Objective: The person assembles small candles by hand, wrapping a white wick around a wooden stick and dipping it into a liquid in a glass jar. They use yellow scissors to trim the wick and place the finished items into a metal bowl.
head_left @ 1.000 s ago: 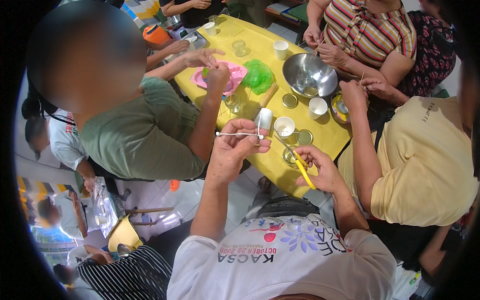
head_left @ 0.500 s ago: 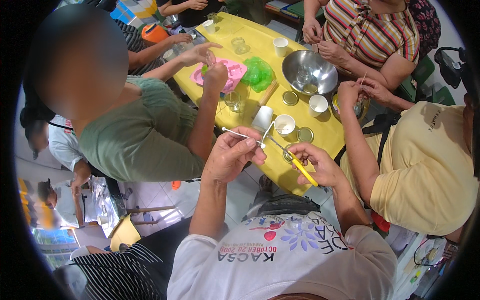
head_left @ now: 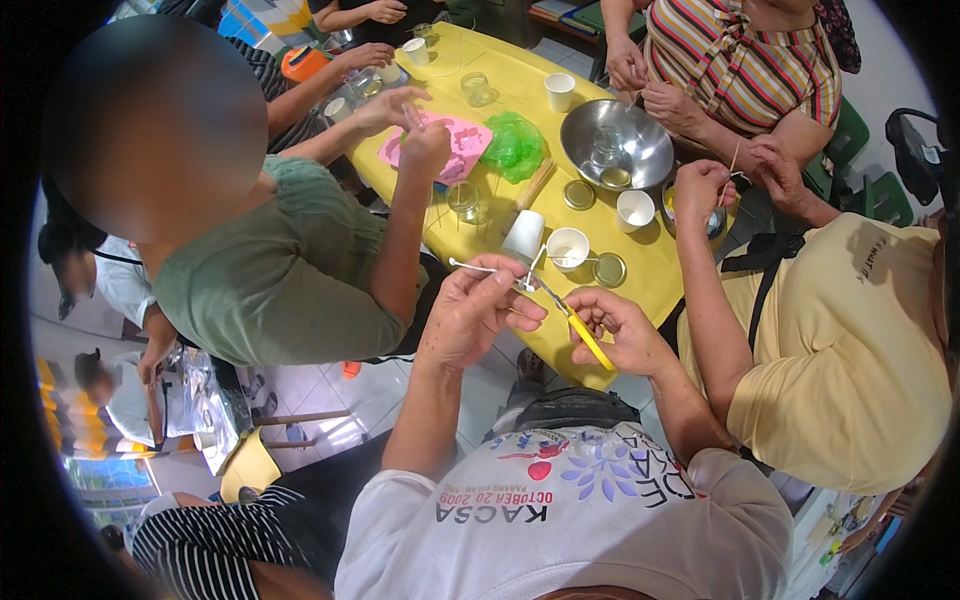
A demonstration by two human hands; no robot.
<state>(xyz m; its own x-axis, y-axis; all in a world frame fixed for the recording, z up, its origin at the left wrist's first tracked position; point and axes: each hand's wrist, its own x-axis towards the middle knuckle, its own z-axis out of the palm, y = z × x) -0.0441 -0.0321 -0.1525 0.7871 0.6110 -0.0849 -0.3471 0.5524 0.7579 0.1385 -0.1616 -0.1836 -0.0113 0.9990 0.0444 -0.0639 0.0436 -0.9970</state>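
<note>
Over the near edge of the yellow table, my left hand [head_left: 470,312] pinches a thin white string [head_left: 474,266] between thumb and fingers. One end sticks out to the left; another part rises above the fingertips, with what looks like a knot there. My right hand [head_left: 628,332] grips scissors with yellow handles [head_left: 590,342]. Their metal blades point up and left and meet the string by my left fingertips. Whether the blades are parted there is too small to tell. Just beyond are a white paper cup [head_left: 568,250] and a tipped white cup [head_left: 523,236].
On the yellow-covered table [head_left: 520,80] are a steel bowl [head_left: 640,135], glass jars [head_left: 463,200], gold lids [head_left: 609,270], a pink mould [head_left: 462,150], green plastic [head_left: 515,148] and thin sticks [head_left: 536,185]. People work close on both sides; one in yellow [head_left: 800,370] handles a stick and white string.
My right hand and the scissors have shifted slightly left, toward my left hand. My left fingers have moved a little right, still pinching the string. The neighbour at right has raised the stick and string.
</note>
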